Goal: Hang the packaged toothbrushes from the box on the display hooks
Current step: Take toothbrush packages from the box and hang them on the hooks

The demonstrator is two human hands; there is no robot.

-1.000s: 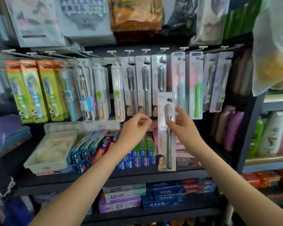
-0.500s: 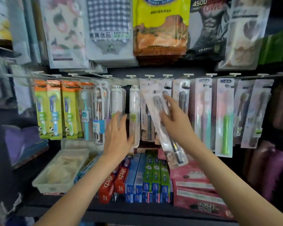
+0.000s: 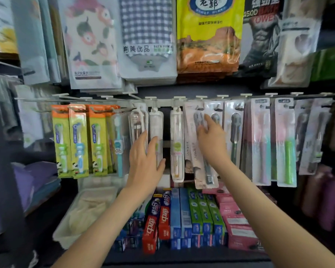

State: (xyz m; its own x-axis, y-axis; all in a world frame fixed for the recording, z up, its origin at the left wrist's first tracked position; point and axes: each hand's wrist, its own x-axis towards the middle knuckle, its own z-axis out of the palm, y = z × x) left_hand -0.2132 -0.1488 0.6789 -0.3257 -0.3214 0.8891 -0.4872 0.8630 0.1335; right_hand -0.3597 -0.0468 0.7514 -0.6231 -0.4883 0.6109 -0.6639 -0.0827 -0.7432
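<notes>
At shelf front, hook rail (image 3: 162,102) spans the width, loaded with hung packs. Left hand (image 3: 143,165) is spread, straight fingers touching a clear toothbrush case (image 3: 156,124), holding nothing. Right hand (image 3: 211,146) is nearer the task item, fingers near-straight, flat on the packaged toothbrush (image 3: 193,161). Pack's long axis is near vertical, top leaning left, reaching a hook (image 3: 201,97) above the right hand. Cannot tell if it's threaded yet.

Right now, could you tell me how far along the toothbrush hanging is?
Done: the hooks already carry rows of packs. In hand: the right hand presses a tilted grey toothbrush pack at its hook, seating unclear; the left hand touches the clear cases. Left: straightening it; the box is unseen.
</notes>
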